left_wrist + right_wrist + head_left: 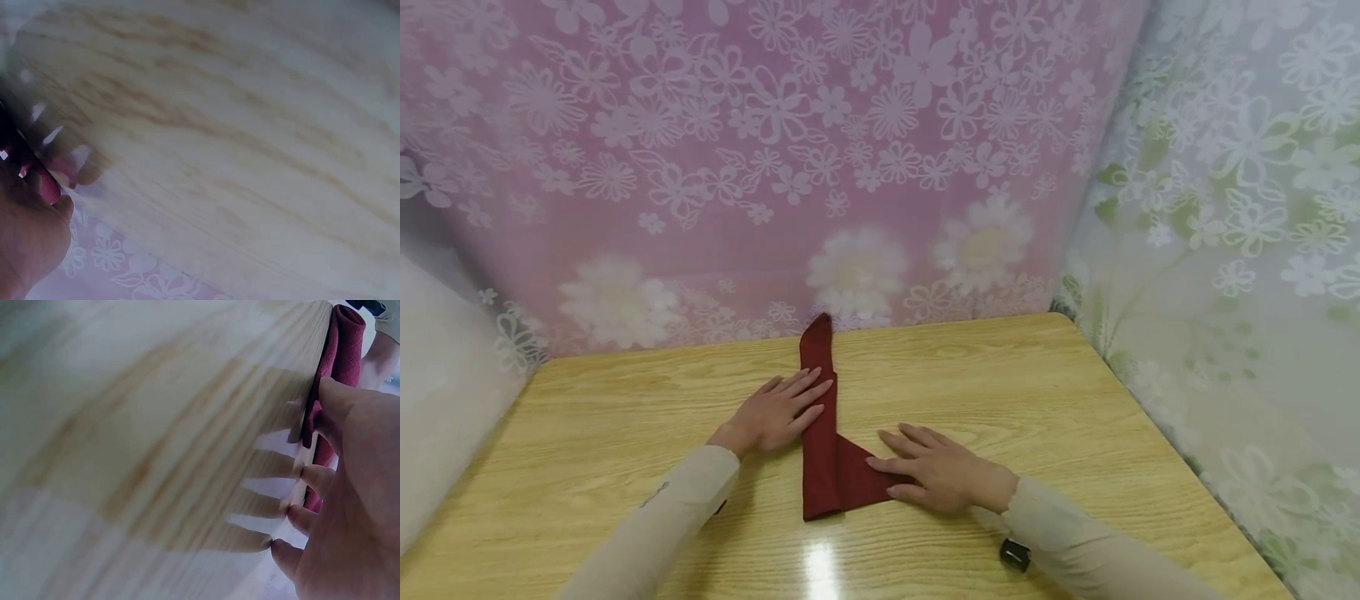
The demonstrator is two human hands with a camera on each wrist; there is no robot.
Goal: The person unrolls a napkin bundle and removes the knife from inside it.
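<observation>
A dark red cloth [820, 467] lies folded on the table. It forms a long narrow strip running away from me, with a triangular flap [859, 477] pointing right at the near end. Extended fingers of my left hand [772, 415] rest across the middle of the strip. My right hand [946, 473] lies over the flap's pointed tip, fingers spread, hiding that tip. From the right wrist, the thumb [340, 400] touches the red cloth [347, 347] while the other fingertips meet the tabletop. The left wrist view catches only part of the left hand [31, 240] at its edge.
The wood-grain table [985, 375] is glossy and reflects light near its front. Behind it hangs a pink floral curtain [737, 208], which the strip's far end reaches. A pale floral curtain [1225, 275] runs along the right side. A black object [1015, 555] sits at the right wrist.
</observation>
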